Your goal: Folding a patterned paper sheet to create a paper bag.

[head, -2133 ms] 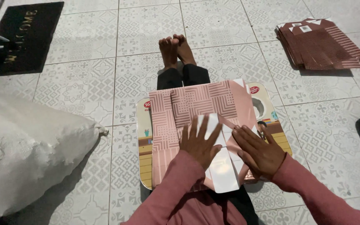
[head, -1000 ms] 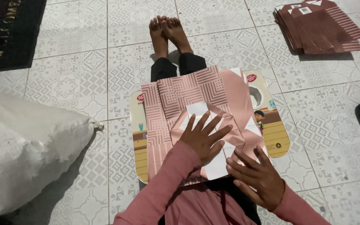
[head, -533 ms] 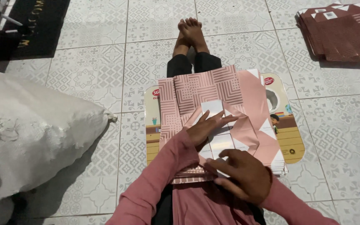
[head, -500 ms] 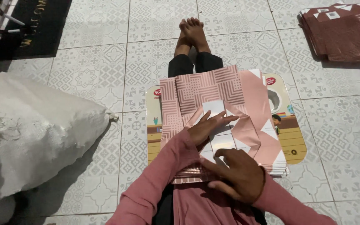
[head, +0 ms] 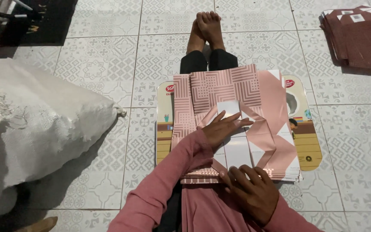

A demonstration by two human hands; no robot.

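On a lap tray [head: 310, 150] across a seated person's legs lies a pink patterned paper bag [head: 224, 92], its folded white-and-pink base nearest the body. Left hand [head: 224, 128] presses flat on that fold, fingers spread. Right hand [head: 252, 191] grips the bag's near edge, fingers curled. Left of the tray sits a white sack [head: 35, 124]; beyond it to the right, a stack of brown bags [head: 359, 38].
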